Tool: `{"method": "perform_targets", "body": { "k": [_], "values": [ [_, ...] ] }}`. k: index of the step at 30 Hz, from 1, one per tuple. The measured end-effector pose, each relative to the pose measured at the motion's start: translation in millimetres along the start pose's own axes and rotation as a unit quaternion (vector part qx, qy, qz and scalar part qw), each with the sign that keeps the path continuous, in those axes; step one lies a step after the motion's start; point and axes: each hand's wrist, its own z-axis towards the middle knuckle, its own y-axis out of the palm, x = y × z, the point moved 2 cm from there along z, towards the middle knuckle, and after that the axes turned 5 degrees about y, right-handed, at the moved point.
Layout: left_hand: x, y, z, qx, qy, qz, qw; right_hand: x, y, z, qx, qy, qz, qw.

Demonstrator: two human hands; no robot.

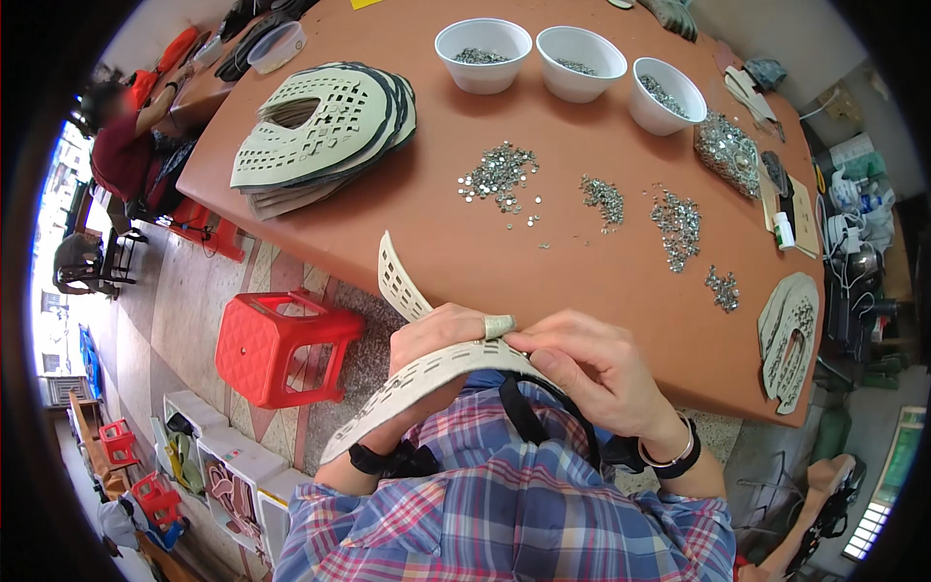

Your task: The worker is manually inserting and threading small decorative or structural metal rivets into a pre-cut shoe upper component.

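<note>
A cream, U-shaped shoe upper (412,383) with rows of small rectangular slots is bent between my hands, in front of the table's near edge. My left hand (427,335) is closed round its curve, with a pale wrap on one finger; one end rises behind the hand and the other hangs toward the lower left. My right hand (601,373) pinches at the upper's right part, thumb and fingers together. Whether a small stone sits between those fingertips I cannot make out. On the table ahead lie loose shiny stones (499,177) in several piles.
Three white bowls (485,80) with small metallic pieces stand at the back of the brown table (427,194). A stack of slotted uppers (339,121) sits left; another upper (779,315) lies right, below a clear bag of stones (727,155). A red stool (267,354) stands left; a person (126,160) sits beyond.
</note>
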Motion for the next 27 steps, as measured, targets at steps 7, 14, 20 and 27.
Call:
{"method": "perform_targets", "body": {
  "k": [7, 14, 20, 27],
  "values": [
    [-7, 4, -6, 0.032, -0.101, -0.008, 0.994, 5, -2, 3, 0.045, -0.041, -0.12, 0.991],
    [-11, -3, -2, 0.062, -0.06, -0.001, 0.996, 51, -76, 30, 0.169, 0.111, -0.223, 0.953],
    [-16, 1, -4, 0.076, -0.105, -0.026, 0.991, 92, -96, 47, 0.193, 0.103, -0.315, 0.923],
    [-29, 7, -6, 0.115, -0.314, -0.29, 0.897, 89, -91, 44, 0.225, 0.101, -0.309, 0.919]
  ]
}}
